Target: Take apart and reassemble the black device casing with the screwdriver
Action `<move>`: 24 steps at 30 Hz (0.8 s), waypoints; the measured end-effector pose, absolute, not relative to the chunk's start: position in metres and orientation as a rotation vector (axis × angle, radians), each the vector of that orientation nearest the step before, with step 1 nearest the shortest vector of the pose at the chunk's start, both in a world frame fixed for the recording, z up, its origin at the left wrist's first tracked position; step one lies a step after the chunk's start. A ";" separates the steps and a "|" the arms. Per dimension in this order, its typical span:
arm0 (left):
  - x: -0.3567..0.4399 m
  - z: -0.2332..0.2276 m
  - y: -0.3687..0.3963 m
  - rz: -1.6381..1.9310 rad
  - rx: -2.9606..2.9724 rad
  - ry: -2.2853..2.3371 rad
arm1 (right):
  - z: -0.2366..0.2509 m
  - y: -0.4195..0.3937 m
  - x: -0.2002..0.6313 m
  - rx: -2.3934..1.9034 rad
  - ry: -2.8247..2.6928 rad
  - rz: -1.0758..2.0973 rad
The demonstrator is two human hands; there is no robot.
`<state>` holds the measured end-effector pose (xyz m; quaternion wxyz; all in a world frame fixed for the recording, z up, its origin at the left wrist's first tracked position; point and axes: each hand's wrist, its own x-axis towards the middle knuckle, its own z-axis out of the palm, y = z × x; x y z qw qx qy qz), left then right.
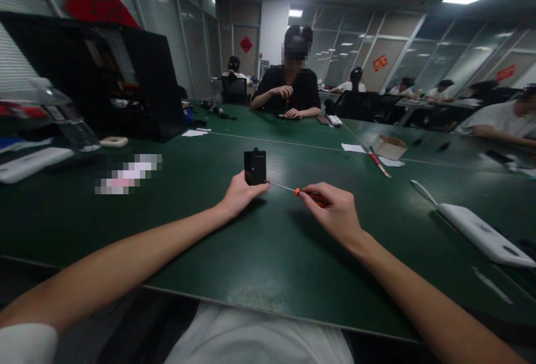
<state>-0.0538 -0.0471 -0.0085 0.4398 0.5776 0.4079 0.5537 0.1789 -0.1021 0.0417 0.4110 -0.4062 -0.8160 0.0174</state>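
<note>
In my left hand I hold a small black box upright, just above the green table. A small tab with a hole sticks up from its top edge. My right hand is closed around the red and black handle of a screwdriver with an orange collar. The thin metal shaft points left, its tip at the lower right corner of the box. Whether the tip sits in a screw is too small to tell.
The green table spans the view. A white power bank lies at right, a cardboard box behind it. Left are a clear bottle, a black panel and another white device. A person sits opposite.
</note>
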 end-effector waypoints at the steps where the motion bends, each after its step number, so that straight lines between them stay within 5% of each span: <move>1: -0.054 -0.008 -0.048 1.380 1.435 1.013 | 0.042 -0.102 0.179 -1.023 -2.053 0.051; 24: -0.054 -0.009 -0.048 1.387 1.439 1.035 | 0.040 -0.102 0.178 -0.977 -2.047 0.032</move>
